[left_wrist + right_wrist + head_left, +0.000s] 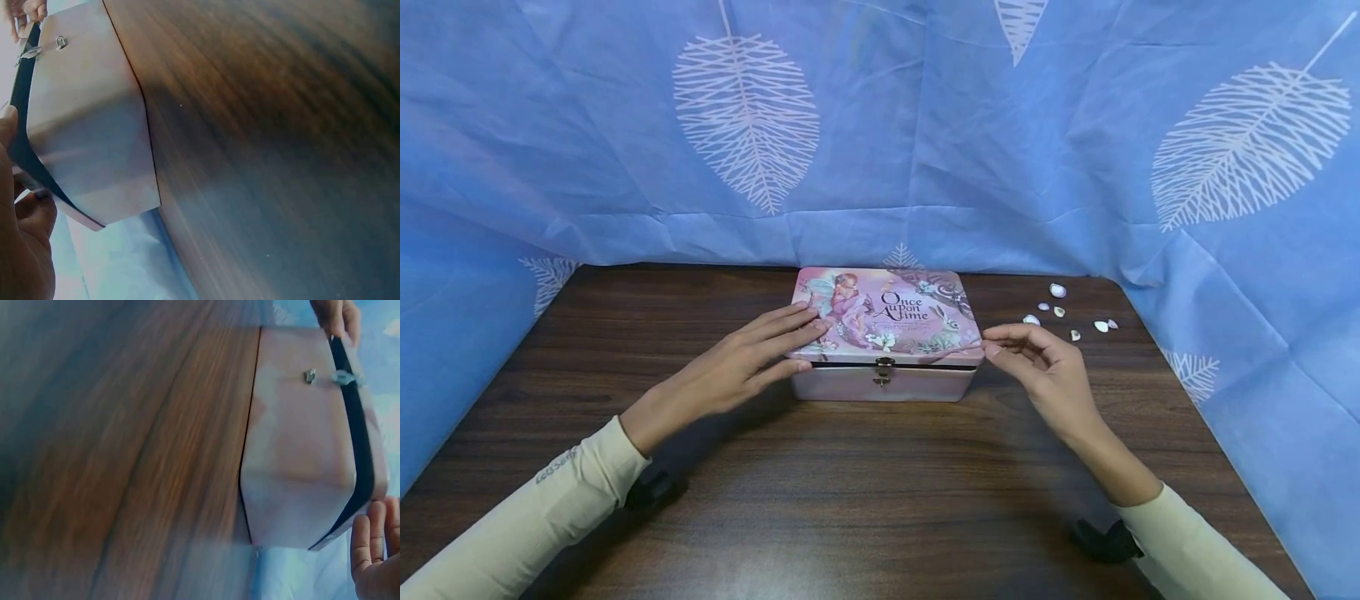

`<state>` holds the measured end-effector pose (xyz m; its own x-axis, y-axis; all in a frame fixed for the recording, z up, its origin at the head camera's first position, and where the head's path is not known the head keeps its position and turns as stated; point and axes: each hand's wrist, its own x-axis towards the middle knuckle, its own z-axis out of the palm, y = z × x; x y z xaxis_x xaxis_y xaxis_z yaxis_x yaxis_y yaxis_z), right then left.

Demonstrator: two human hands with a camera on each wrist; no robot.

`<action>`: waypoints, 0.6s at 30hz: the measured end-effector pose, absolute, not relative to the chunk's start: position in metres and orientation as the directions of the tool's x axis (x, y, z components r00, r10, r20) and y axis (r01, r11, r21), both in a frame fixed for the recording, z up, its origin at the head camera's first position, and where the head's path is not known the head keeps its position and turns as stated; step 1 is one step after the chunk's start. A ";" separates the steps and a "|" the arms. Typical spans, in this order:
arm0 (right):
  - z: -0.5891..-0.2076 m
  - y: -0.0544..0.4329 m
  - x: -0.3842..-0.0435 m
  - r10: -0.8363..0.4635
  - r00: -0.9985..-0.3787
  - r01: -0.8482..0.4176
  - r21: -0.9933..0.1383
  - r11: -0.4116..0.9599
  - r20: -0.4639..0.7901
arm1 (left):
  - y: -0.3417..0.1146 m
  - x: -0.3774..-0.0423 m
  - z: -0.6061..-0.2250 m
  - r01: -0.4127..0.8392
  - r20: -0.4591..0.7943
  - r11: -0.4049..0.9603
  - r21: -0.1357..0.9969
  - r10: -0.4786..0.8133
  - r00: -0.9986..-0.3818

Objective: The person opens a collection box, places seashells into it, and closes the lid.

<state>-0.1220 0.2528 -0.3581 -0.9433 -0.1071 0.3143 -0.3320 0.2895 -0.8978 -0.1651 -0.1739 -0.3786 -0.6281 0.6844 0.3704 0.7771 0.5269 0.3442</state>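
Note:
A pink box (880, 385) with a fairy picture and "Once upon a time" on its lid (904, 333) stands at the far middle of the table. A dark gap shows between lid and body, and the front metal clasp (883, 372) is unfastened. My left hand (730, 367) holds the lid's left side, fingers over the top and thumb at the front edge. At the lid's right front corner, my right hand (1045, 375) grips with thumb and fingertips. The right wrist view shows its fingers (376, 534) against the lid's side. The box's inside is hidden.
Several small white shells or stones (1057, 291) lie on the dark wooden table (880, 492), right of the box. Behind the table hangs a blue cloth (865, 150) with white leaf prints, close to the box's back.

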 end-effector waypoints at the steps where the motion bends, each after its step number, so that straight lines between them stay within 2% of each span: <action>1: -0.359 0.254 -0.123 -0.113 -0.946 -0.323 -0.895 0.307 0.303 | -0.174 -0.166 -0.378 0.776 0.368 0.528 0.346 0.684 -0.630; 8: -0.361 0.259 -0.131 -0.179 -0.969 -0.221 -0.915 0.338 0.168 | -0.173 -0.166 -0.371 0.731 0.348 0.542 0.415 0.648 -0.677; 11: -0.361 0.260 -0.132 -0.195 -0.972 -0.194 -0.916 0.351 0.131 | -0.172 -0.167 -0.370 0.734 0.382 0.521 0.435 0.632 -0.675; 18: -0.362 0.259 -0.135 -0.184 -0.968 -0.230 -0.904 0.360 0.172 | -0.167 -0.172 -0.373 0.751 0.519 0.459 0.474 0.543 -0.660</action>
